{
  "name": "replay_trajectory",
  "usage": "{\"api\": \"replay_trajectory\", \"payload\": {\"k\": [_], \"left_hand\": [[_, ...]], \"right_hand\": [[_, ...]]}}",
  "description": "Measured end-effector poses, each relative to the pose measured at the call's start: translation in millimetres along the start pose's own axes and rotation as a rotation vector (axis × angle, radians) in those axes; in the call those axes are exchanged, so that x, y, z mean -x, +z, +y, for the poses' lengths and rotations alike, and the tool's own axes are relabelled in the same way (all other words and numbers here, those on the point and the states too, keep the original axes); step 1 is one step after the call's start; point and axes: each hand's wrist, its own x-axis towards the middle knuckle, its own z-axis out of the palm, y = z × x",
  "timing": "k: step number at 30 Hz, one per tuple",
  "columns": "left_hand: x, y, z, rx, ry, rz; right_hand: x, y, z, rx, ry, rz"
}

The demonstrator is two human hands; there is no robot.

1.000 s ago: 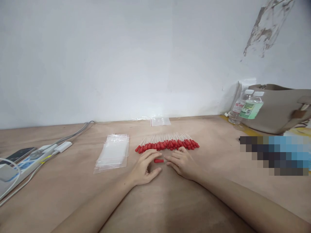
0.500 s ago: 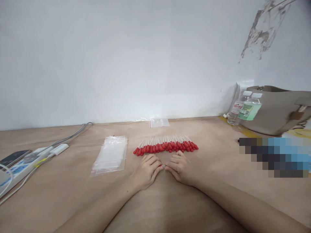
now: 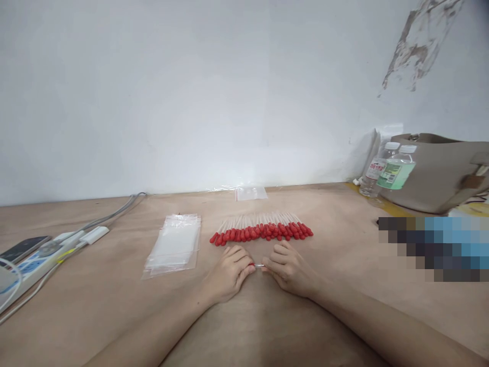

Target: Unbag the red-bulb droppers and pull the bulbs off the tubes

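Observation:
Both my hands rest on the wooden table [image 3: 95, 306], fingertips meeting over one small dropper [image 3: 257, 265]. My left hand [image 3: 229, 272] pinches its red bulb end. My right hand [image 3: 288, 270] pinches its clear tube end. Only a sliver of red and clear shows between the fingers. Just beyond my hands lies a row of several droppers with red bulbs [image 3: 262, 230], bulbs toward me. A stack of clear plastic bags [image 3: 173, 244] lies left of the row.
One more clear bag [image 3: 250, 192] lies by the wall. A power strip [image 3: 34, 260] with cables and a phone [image 3: 21, 248] sit far left. Two water bottles [image 3: 385, 171] and a beige bag [image 3: 443, 171] stand at the right.
A second ago the red bulb lay loose between my open hands. Both hands have since closed on the dropper from either side and drawn slightly toward me.

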Motion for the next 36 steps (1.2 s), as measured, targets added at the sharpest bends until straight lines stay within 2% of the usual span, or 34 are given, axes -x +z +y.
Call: {"api": "replay_trajectory", "payload": {"k": [4,7,12,18,26,31,36], "left_hand": [[2,-0.4,-2,-0.002,0.011,-0.014],[8,-2.5,-9,0.005,-0.001,0.02],[20,-7.3,-23,0.016,-0.102,0.094],[27,-14.5,-32,-0.081,-0.205,0.202],[35,-14.8,-40,-0.134,-0.299,0.194],[34,-14.0,-45,-0.089,-0.382,0.209],[34,-13.0,-47,-0.006,-0.428,0.207]], "right_hand": [[3,-3,0,0.013,0.011,-0.006],[11,-4,6,0.012,0.045,-0.007],[21,-4,16,-0.015,0.217,0.051],[12,-1,7,-0.006,0.309,-0.02],[0,1,1,0.153,0.236,-0.074],[-5,6,-7,0.091,0.276,-0.099],[-6,4,-11,-0.015,0.325,-0.193]]}}
